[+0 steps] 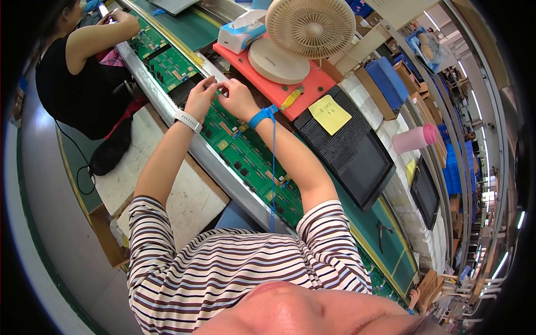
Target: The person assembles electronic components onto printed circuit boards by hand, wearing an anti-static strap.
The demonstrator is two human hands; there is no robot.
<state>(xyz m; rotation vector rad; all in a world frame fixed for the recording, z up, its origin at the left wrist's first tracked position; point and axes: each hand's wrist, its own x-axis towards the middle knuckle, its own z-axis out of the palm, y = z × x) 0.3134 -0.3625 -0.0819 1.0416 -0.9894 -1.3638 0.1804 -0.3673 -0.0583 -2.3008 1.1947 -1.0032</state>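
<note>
Striped shirt (234, 268) closest of all, filling the lower edge, with both bare forearms reaching up and away from it. Left hand (200, 97) and right hand (237, 97) raised side by side, fingertips of each pinched narrow and nearly meeting between them; something tiny perhaps gripped there, too small to tell. White watch (188, 120) on the left wrist, blue wrist strap (262, 116) on the right, its blue cord (273, 167) dropping along the forearm toward the body.

Directly beneath the hands and running back under the right forearm: long green circuit board (245, 162), flat on the counter (368, 223) just beyond a metal rail (223, 173). More green boards (167, 64) farther up the line past the left hand, in front of a co-worker (72, 72) in black, whose own hands are busy at the far end.

Beyond the right hand: red tray (315, 86) carrying a beige fan (310, 25), and a tissue box (241, 30) beside it. Out to the right of the right forearm: black tray (357, 151) with a yellow note (329, 114) stuck on it, then a pink bottle (416, 138) well apart.

Risks, judged from this: with so fine a pinch held above the board, likely to drop anything small among the packed components and lose it. Could snag the dangling cord on the rail or the board edge and jerk the right hand off its aim. Might also brush the forearm across the board's parts, resting so low over them.
</note>
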